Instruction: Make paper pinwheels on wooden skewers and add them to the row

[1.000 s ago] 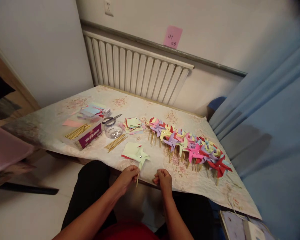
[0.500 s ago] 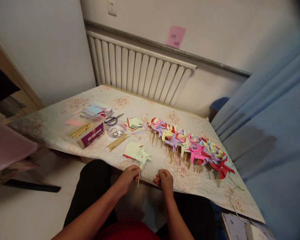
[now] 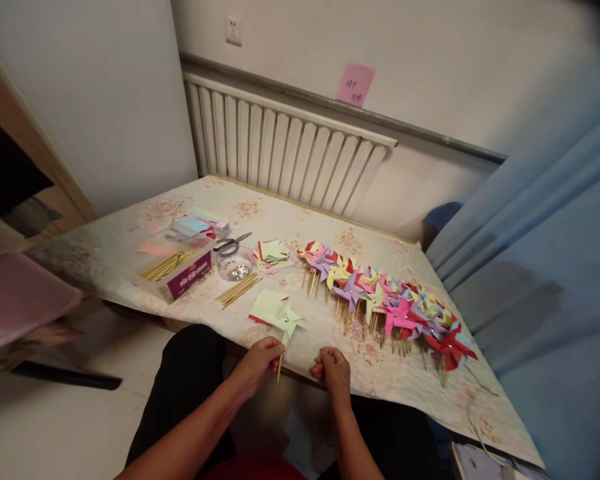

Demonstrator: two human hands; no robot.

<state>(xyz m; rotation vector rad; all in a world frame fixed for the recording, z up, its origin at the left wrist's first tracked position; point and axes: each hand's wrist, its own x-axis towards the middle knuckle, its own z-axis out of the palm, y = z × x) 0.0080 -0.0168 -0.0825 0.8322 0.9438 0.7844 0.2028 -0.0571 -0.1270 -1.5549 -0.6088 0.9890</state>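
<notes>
scissors (image 3: 231, 243), a bowl of pins (image 3: 235, 264), a row of finished pinwheels (image 3: 385, 300), a white radiator (image 3: 285, 155)

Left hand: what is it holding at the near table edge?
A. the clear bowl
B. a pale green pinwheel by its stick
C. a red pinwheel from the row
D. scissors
B: the left hand pinches the wooden stick of the pale green pinwheel, while the scissors, the bowl and the red pinwheel lie untouched on the table.
</notes>
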